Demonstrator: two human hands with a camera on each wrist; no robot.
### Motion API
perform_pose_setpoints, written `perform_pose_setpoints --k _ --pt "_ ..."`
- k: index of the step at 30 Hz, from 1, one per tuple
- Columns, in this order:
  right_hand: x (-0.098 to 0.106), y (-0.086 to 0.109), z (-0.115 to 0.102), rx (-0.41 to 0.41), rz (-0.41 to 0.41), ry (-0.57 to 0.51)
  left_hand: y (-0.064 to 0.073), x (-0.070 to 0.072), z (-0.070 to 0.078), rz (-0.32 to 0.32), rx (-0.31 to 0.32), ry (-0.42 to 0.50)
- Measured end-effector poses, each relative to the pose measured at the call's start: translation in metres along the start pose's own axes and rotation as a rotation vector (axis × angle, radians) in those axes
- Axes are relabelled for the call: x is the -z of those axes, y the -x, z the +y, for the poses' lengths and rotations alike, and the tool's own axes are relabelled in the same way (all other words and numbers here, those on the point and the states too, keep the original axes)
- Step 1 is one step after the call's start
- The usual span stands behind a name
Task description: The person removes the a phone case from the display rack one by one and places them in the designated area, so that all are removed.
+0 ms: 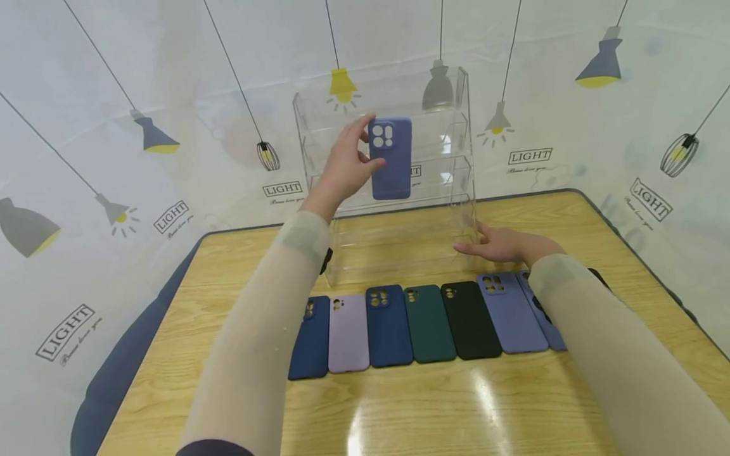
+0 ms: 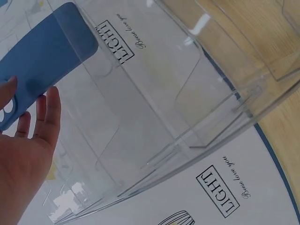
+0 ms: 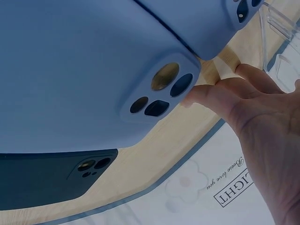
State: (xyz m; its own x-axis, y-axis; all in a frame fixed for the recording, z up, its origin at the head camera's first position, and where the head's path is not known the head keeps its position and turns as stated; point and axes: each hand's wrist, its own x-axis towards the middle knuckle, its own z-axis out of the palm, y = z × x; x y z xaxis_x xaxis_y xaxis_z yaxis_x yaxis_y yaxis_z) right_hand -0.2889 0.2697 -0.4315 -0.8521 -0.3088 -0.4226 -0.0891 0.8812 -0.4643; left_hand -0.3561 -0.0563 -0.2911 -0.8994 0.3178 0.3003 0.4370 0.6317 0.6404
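My left hand [image 1: 349, 163] pinches a periwinkle phone case [image 1: 392, 174] by its left edge, holding it upright against the middle of a clear acrylic tiered stand [image 1: 319, 158]. In the left wrist view the case [image 2: 51, 51] lies at a clear shelf lip, its camera end by my thumb. My right hand [image 1: 502, 244] is beside the stand's lower right corner, fingers loosely extended; whether it touches the stand I cannot tell. Under the right wrist lie periwinkle cases [image 3: 84, 75] and a dark case [image 3: 47, 180].
In front of the stand runs a row of phone cases: dark blue [image 1: 310, 342], lilac [image 1: 348, 339], dark blue [image 1: 390, 335], dark green [image 1: 430, 329], black [image 1: 472, 326] and periwinkle [image 1: 516, 323]. My right forearm covers part of its right end. A printed backdrop [image 1: 228, 76] stands behind the wooden table [image 1: 228, 272].
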Motion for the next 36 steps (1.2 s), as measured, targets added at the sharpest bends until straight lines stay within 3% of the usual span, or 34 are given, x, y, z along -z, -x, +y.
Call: perform_pose_setpoints --k 12,26,36 --pt "0.001 0.001 0.001 -0.003 0.003 0.003 0.004 -0.012 -0.015 0.055 0.018 0.215" --pt "0.002 0.003 -0.003 0.012 0.008 0.022 0.004 -0.016 -0.016 0.083 0.017 0.229" --pt "0.000 0.000 -0.003 0.007 0.005 0.022 0.003 -0.010 -0.009 0.192 -0.035 0.321"
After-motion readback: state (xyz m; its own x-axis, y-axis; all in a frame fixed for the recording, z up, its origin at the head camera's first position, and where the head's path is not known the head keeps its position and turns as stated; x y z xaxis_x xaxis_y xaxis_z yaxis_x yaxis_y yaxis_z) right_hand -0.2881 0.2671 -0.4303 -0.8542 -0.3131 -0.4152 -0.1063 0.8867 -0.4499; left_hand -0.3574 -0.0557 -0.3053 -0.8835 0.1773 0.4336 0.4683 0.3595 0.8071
